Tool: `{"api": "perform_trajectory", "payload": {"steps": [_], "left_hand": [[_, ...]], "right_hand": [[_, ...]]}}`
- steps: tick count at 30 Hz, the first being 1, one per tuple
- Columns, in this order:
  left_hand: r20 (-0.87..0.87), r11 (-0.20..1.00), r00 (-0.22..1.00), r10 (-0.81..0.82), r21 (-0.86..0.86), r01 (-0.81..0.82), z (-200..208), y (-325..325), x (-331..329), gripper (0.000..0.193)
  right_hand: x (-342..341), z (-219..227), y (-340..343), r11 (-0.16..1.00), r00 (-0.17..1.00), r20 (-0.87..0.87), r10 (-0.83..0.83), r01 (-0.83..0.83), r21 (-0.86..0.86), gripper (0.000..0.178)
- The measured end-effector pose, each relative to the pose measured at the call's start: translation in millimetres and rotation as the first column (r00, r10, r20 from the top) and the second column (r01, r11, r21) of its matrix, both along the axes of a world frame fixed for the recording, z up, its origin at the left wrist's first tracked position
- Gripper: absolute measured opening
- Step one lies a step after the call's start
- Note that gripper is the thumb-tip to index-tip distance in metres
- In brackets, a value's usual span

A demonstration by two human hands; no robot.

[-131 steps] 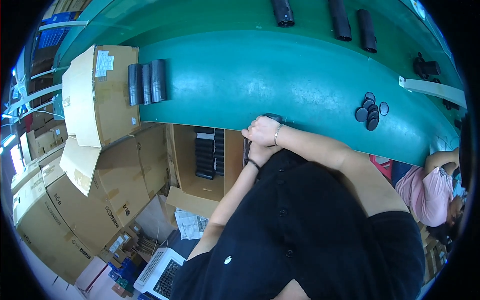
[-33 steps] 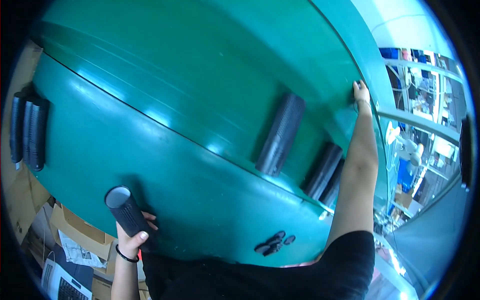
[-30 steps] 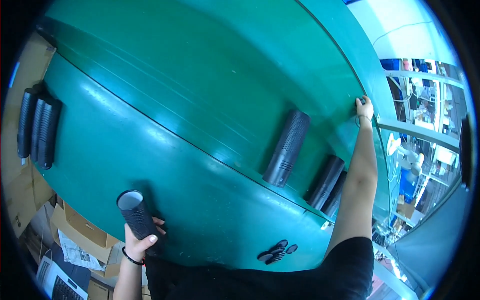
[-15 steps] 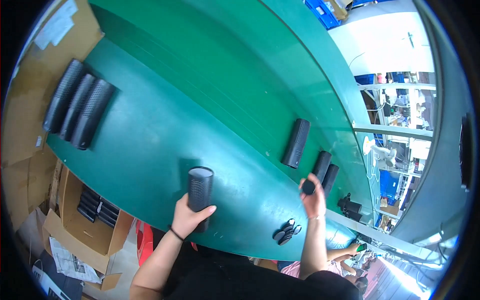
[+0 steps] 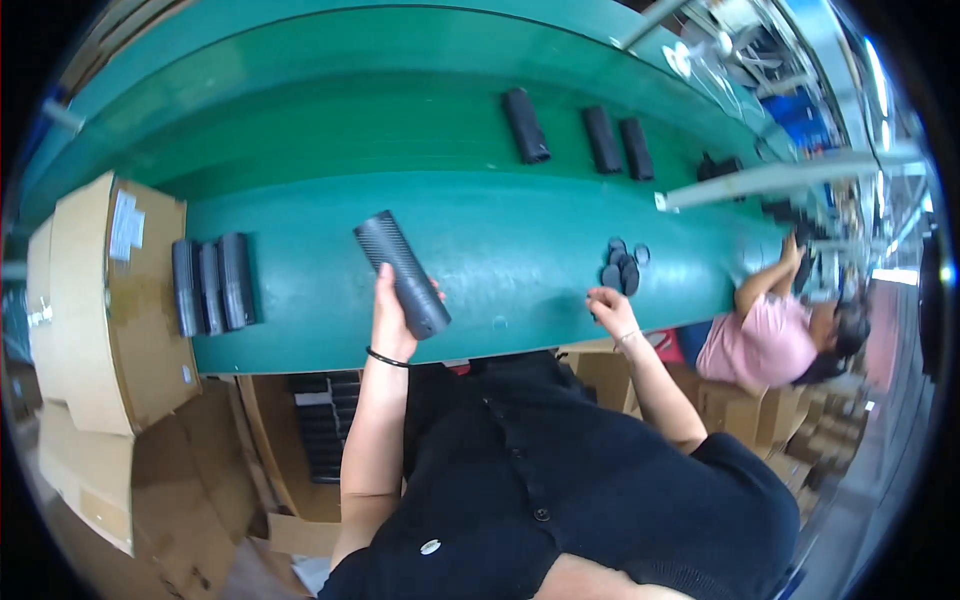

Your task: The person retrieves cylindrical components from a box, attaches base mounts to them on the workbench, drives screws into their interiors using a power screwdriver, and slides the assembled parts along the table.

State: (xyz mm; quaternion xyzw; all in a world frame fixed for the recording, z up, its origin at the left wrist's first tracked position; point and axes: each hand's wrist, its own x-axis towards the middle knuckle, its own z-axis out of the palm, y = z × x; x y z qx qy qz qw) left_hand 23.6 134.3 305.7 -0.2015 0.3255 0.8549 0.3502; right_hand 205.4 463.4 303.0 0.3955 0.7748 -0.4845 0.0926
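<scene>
My left hand [image 5: 398, 318] is wrapped round a black cylinder [image 5: 395, 265] with a finely perforated, ribbed-looking wall. It is held tilted above the green table, its upper end leaning left. My right hand [image 5: 612, 312] is closed in a pinch just on the near side of a small pile of round black discs [image 5: 620, 270]. A bit of something dark shows at its fingertips, too small to name. One more disc [image 5: 642, 253] lies at the pile's right side. Three similar cylinders [image 5: 210, 285] stand side by side at the table's left end.
More cylinders [image 5: 602, 140] lie on the green conveyor belt [image 5: 400, 120] beyond the table [image 5: 300, 220]. A cardboard box [image 5: 145, 290] stands at the left. Below the edge, an open carton [image 5: 270, 450] holds several dark cylinders. A person in pink [image 5: 765, 340] works at the right.
The view has turned, so the table now runs straight across. The cylinder in my left hand has tilted. My right hand has come down beside the discs; the disc it held no longer shows clearly.
</scene>
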Motion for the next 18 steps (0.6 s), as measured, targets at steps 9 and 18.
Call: {"api": "perform_trajectory", "payload": {"steps": [9,18], "left_hand": [[-0.151,0.999,0.988,0.019,0.035,-0.014,33,46,33,0.044],[-0.354,0.997,0.933,-0.066,-0.066,0.045,62,77,36,0.035]], "right_hand": [[18,-29,98,0.716,0.966,-0.257,0.015,0.17,0.678,0.031],[-18,104,73,0.853,0.871,-0.445,0.208,0.061,0.518,0.028]]}}
